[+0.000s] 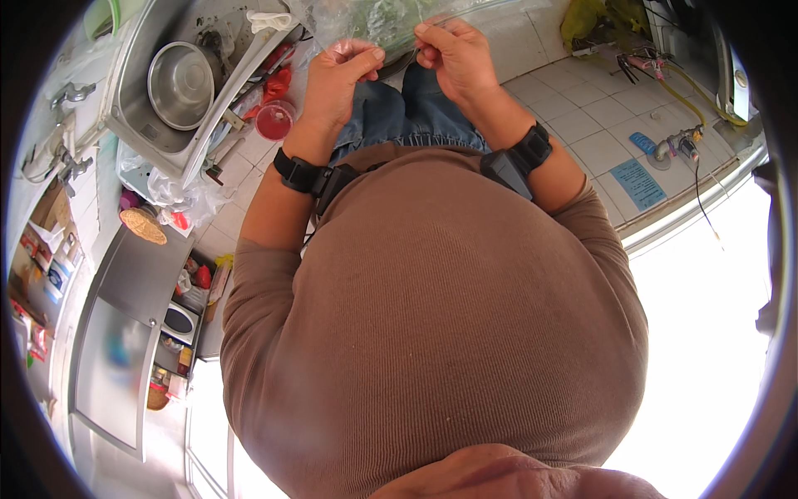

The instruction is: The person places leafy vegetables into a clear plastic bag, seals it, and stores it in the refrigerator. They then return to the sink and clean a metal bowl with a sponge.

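In front of me at the top of the view is a clear plastic bag [340, 19] with leafy green contents [386, 20] showing through it. My left hand [340, 78] pinches the near left edge of the bag between thumb and curled fingers. On the other side, my right hand [458, 62] grips the film at the near right, its thumb against the bent index finger. The two hands are apart, with the bag spread between them. The far part of the bag is cut off by the picture's edge. Both wrists wear black straps with dark boxes.
A steel sink [118, 93] on the left holds a round steel basin [182, 84]. A white cloth [271, 22] lies over its rim. Beside it stands a pink container [274, 120] near red plastic. On the right are a blue printed sheet [637, 184] and a yellow hose [686, 100].
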`<state>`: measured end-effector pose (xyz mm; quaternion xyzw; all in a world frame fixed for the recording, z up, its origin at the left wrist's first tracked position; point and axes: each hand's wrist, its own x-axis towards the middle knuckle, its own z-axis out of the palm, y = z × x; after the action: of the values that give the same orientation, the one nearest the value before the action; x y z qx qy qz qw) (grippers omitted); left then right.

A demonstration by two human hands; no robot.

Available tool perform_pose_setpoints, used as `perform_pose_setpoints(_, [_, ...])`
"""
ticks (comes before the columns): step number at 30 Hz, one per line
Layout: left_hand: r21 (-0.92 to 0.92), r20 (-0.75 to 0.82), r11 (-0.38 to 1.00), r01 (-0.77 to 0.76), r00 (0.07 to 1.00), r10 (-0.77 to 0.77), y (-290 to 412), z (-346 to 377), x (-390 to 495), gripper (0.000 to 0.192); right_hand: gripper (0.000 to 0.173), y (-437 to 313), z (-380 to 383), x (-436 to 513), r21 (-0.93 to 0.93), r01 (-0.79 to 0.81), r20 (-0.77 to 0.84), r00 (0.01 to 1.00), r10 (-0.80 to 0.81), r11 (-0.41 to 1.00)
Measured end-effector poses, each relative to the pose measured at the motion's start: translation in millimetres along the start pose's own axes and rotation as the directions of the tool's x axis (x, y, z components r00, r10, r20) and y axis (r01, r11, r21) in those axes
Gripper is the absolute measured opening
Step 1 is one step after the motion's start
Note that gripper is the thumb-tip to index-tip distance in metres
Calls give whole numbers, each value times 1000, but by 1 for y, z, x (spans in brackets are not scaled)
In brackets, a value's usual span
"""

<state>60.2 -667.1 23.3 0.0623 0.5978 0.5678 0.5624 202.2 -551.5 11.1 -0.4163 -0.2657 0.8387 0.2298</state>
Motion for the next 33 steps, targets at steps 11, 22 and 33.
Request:
perform_pose_setpoints(11, [27, 22, 1000, -14, 1000, 13, 1, -5, 0, 13, 16, -13, -7, -1, 82, 29, -95, 995, -21, 996])
perform_pose_setpoints(22, [48, 35, 999, 22, 999, -24, 6, -9, -6, 18, 13, -23, -1, -7, 50, 4, -64, 998, 0, 999])
perform_pose_setpoints(33, [147, 29, 989, 3, 1000, -8, 18, -9, -15, 18, 14, -37, -9, -7, 121, 25, -101, 995, -13, 992])
